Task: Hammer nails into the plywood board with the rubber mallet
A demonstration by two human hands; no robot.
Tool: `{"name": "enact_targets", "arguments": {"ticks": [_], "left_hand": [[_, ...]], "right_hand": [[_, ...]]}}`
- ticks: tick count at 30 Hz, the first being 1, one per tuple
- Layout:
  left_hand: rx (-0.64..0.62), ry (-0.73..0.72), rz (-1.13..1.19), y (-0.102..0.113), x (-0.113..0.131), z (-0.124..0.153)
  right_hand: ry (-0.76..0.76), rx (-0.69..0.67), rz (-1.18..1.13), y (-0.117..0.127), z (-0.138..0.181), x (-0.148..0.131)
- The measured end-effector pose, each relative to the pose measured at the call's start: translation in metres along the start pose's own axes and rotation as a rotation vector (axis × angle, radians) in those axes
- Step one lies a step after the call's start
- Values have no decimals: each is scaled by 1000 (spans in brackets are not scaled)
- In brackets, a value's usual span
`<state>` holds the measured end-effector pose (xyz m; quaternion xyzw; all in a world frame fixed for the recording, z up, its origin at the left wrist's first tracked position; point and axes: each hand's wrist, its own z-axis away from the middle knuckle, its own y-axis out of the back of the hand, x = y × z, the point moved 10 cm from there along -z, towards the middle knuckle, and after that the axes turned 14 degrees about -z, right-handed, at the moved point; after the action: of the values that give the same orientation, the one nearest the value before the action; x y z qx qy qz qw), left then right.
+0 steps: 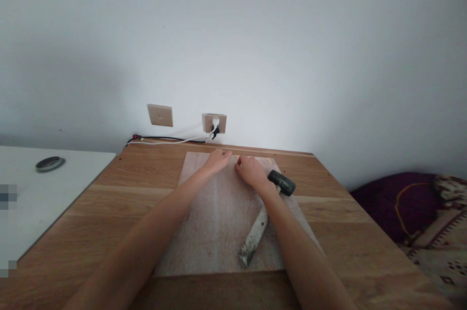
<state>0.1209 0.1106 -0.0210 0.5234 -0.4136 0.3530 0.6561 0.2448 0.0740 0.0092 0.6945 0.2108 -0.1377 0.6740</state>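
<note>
My left hand (218,158) is over the far edge of a pale wooden board (204,232), with its fingers curled together. Just to its right, my right hand (251,170) is closed too, thumb and fingertips turned towards the left hand. Whatever either hand may pinch is too small or hidden to name. A mallet (255,233) lies slantwise on the board, its black head (281,183) just right of my right wrist. Part of its worn, whitish handle is hidden by my right forearm.
The board rests on a brown wooden table (134,212) against a white wall. White and black cables (164,141) run along the back edge to a socket (215,123). At left, a white table (73,193) bears a dark oval dish (50,164). Purple fabric (394,203) lies at right.
</note>
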Motion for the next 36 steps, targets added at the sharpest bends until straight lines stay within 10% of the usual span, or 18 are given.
{"name": "enact_targets", "arguments": {"ticks": [9, 19, 25, 31, 36], "left_hand": [[-340, 423, 854, -38, -21, 44], [-411, 330, 938, -73, -14, 55], [-390, 132, 330, -60, -9, 57], [-355, -524, -569, -64, 30, 82], [-228, -714, -881, -71, 34, 92]], "right_hand": [[133, 16, -84, 32, 4, -37], [333, -230, -185, 25, 38, -80], [426, -108, -397, 62, 42, -86], [447, 5, -486, 80, 40, -79], [472, -6, -476, 79, 43, -81]]}}
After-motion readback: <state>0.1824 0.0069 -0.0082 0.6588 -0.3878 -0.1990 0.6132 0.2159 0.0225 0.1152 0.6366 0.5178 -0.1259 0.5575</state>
